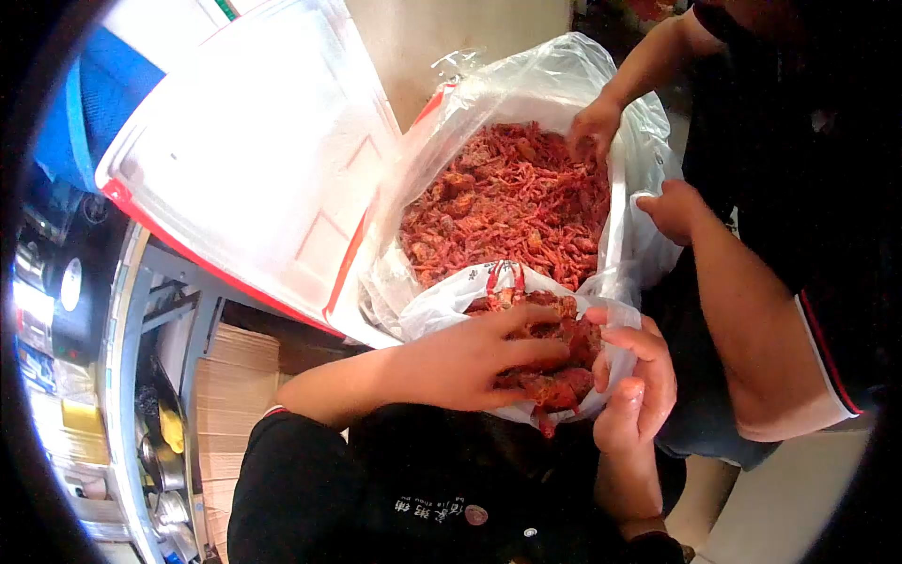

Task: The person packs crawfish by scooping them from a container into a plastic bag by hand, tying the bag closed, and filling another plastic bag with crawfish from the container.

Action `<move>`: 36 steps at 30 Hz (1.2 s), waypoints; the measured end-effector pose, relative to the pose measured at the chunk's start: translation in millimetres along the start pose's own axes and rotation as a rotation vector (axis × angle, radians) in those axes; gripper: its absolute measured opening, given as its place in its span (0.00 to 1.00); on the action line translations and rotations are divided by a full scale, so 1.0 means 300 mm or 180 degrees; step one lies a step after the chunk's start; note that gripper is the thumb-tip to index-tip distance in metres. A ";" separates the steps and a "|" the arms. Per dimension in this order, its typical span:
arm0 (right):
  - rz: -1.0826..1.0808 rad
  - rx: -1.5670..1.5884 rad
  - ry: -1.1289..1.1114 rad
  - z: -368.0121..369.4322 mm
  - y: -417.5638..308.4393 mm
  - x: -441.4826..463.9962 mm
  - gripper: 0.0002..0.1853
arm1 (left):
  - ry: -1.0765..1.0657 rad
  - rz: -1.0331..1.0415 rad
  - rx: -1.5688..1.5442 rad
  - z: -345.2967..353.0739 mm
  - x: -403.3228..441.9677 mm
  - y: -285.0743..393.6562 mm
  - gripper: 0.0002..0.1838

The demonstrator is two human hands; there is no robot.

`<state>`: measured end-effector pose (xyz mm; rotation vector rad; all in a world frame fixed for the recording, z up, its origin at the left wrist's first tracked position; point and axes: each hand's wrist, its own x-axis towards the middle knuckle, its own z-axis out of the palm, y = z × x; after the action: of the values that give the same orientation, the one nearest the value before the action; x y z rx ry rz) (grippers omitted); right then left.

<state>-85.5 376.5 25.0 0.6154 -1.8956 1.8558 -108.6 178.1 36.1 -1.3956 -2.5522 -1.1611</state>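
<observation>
A white plastic bag [432, 310] of red crayfish hangs open at the near edge of a big box. My left hand [507, 352] rests with spread fingers on the crayfish [564, 390] in the bag's mouth; whether it grips any is unclear. My right hand [644, 376] holds the right side of the bag's rim, fingers curled round the plastic. Just beyond, a heap of red crayfish [517, 197] fills the box, which is lined with a clear plastic liner [564, 70].
The box's white lid [254, 160] stands open at the left. A co-worker's hand [597, 127] reaches into the heap and the other [672, 211] touches the liner at the right. Metal shelving [164, 282], flattened cardboard [235, 376] and a blue basket [103, 103] lie left.
</observation>
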 end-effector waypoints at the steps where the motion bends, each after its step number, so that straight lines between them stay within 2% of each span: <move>1: 0.0029 0.0001 -0.0009 -0.003 -0.005 0.000 0.23 | 0.0013 0.0004 0.0013 -0.013 -0.006 -0.016 0.20; 3: 0.0023 -0.0078 -0.0001 -0.006 -0.009 -0.001 0.23 | 0.0565 -0.0859 -0.0530 -0.070 -0.022 -0.096 0.17; 5: -0.0006 -0.0120 -0.0009 -0.012 -0.003 -0.002 0.23 | 0.0919 -0.1482 -0.0133 -0.104 -0.024 -0.293 0.15; 7: -0.0032 -0.0134 -0.0018 -0.014 0.007 -0.002 0.23 | 0.0844 -0.2156 0.0443 -0.109 -0.033 -0.503 0.15; 11: -0.0048 -0.0126 -0.0029 -0.016 0.026 0.005 0.22 | 0.0878 -0.2437 0.1567 -0.067 -0.042 -0.905 0.15; 12: -0.0049 -0.0135 -0.0044 -0.014 0.025 0.010 0.22 | 0.0965 -0.2612 0.2001 -0.064 -0.027 -0.934 0.15; 16: 0.0200 -0.0081 -0.0175 0.000 0.027 0.026 0.22 | 0.1016 -0.3026 0.2265 -0.040 -0.010 -1.044 0.16; 18: 0.0246 -0.0134 -0.0224 0.000 0.045 0.035 0.22 | -0.0044 -0.3328 0.2255 -0.080 0.000 -1.062 0.18; 19: 0.0253 -0.0181 -0.0262 0.000 0.051 0.038 0.22 | -0.0068 -0.3345 0.2236 -0.090 -0.003 -1.038 0.18; 21: 0.0321 -0.0177 -0.0265 0.005 0.056 0.044 0.22 | 0.0352 -0.3079 0.2123 -0.111 -0.007 -1.000 0.18; 22: 0.0370 -0.0177 -0.0269 0.007 0.061 0.046 0.22 | 0.0985 -0.2697 0.2258 -0.101 -0.023 -1.011 0.18; 23: 0.0388 -0.0180 -0.0260 0.007 0.069 0.045 0.22 | 0.0966 -0.2697 0.2250 -0.103 -0.026 -1.016 0.18; 25: 0.0359 -0.0272 -0.0300 0.008 0.082 0.045 0.22 | 0.1249 -0.3141 0.1320 -0.146 0.009 -0.930 0.19; 26: 0.0352 -0.0304 -0.0320 0.009 0.088 0.046 0.22 | 0.1245 -0.3154 0.1306 -0.150 0.014 -0.923 0.19; 29: 0.0398 -0.0270 -0.0376 0.014 0.085 0.051 0.22 | 0.1818 -0.2738 0.0396 -0.164 0.066 -0.933 0.27; 30: 0.0516 -0.0256 -0.0376 0.015 0.079 0.049 0.22 | 0.1791 -0.2372 0.0997 -0.146 0.075 -0.972 0.29; 31: 0.0630 -0.0245 -0.0375 0.014 0.075 0.049 0.22 | 0.1801 -0.2365 0.0988 -0.140 0.090 -0.994 0.29; 33: 0.0455 -0.0282 -0.0372 0.015 0.092 0.051 0.22 | 0.0615 -0.2871 0.1331 -0.131 0.121 -1.024 0.29; 35: 0.0289 -0.0313 -0.0356 0.013 0.094 0.052 0.21 | 0.0419 -0.3041 0.1495 -0.121 0.158 -1.043 0.28; 36: 0.0434 -0.0241 -0.0346 0.016 0.084 0.053 0.21 | 0.0049 -0.3349 0.1359 -0.126 0.180 -1.044 0.27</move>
<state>-113.0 371.8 13.5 0.5861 -2.1156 1.8568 -381.8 91.5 -106.0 0.1127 -3.2697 -0.5097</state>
